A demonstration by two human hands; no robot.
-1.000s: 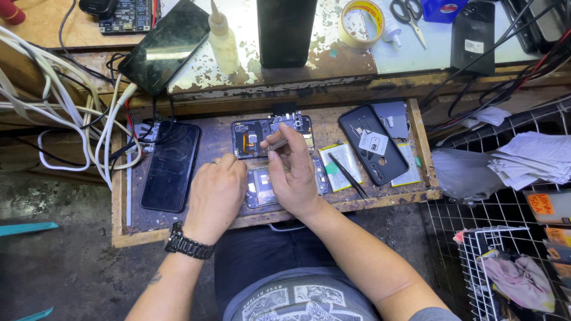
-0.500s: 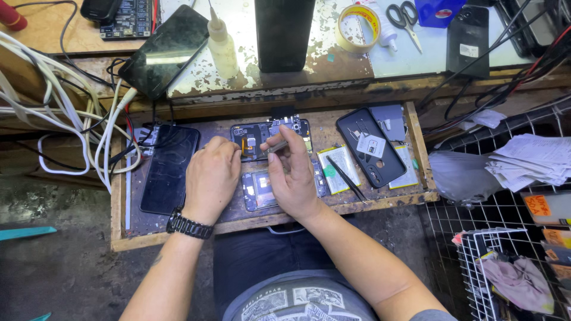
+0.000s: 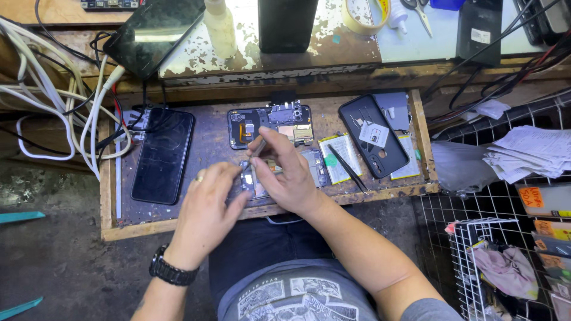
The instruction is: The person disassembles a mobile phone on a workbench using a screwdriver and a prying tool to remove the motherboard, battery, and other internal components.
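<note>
On a small wooden work board across the person's lap, both hands meet over an opened phone that lies near the board's front edge, mostly hidden beneath them. The right hand has its fingers pinched together around a thin metal tool, probably tweezers, though it is too slim to be sure, whose tip points down toward the phone's inner parts. The left hand rests beside it with fingers curled and close together, fingertips pressing on the phone's left end; a black wristwatch sits on that wrist.

Just behind the hands lies a second opened phone frame showing its circuit board and camera module. To the left, well apart from the hands, a black phone lies face up, screen dark. To the right sit a pale battery with black tweezers resting across it, and next to those a black back cover holding a few small parts.

On the bench behind (paint badly chipped) are another dark phone, a roll of tape and scissors. White cables loop at the left; a wire basket stands at the right.
</note>
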